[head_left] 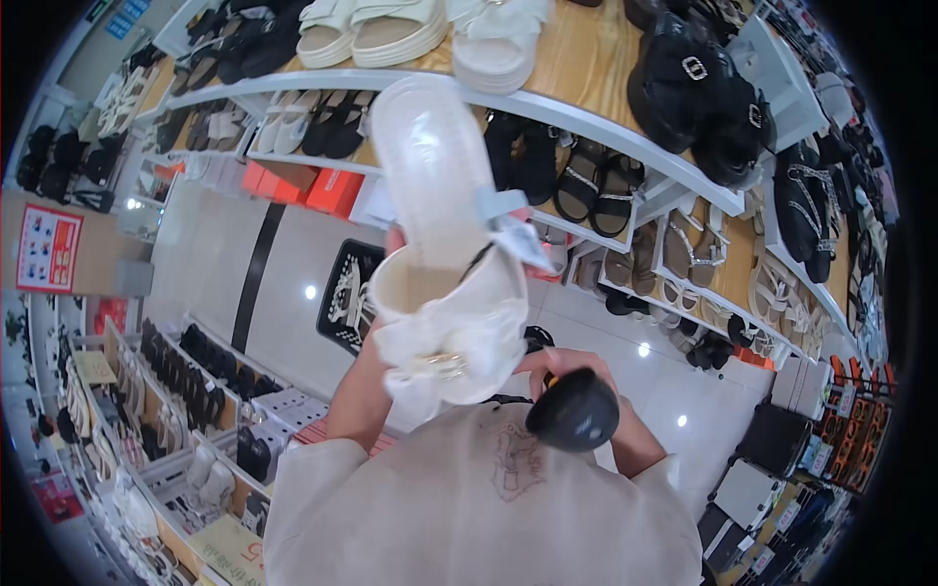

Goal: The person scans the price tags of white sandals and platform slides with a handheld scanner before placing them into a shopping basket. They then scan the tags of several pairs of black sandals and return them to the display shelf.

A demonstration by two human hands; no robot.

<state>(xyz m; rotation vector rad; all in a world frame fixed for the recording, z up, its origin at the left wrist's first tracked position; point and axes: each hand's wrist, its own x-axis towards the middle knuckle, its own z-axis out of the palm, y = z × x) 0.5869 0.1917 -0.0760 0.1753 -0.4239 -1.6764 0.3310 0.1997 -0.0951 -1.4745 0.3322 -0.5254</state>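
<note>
A white slide sandal point(430, 186) with a ruffled bow strap and a gold ornament is held up in front of my chest, toe end toward me. My left hand point(395, 240) grips it from behind, with most of the fingers hidden by the sole and strap. A pale tag point(526, 240) hangs at the sandal's right edge. In my right hand point(559, 363) is a black barcode scanner point(575, 410) with a rounded head and a bit of yellow; the fingers are wrapped around its handle, close beside the sandal's strap.
A tiered shoe shelf point(586, 93) with sandals curves across the front and right. Red shoe boxes point(332, 192) sit under it. On the floor stands a black basket point(337, 293) with pale shoes inside. More shoe racks point(176, 430) line the left.
</note>
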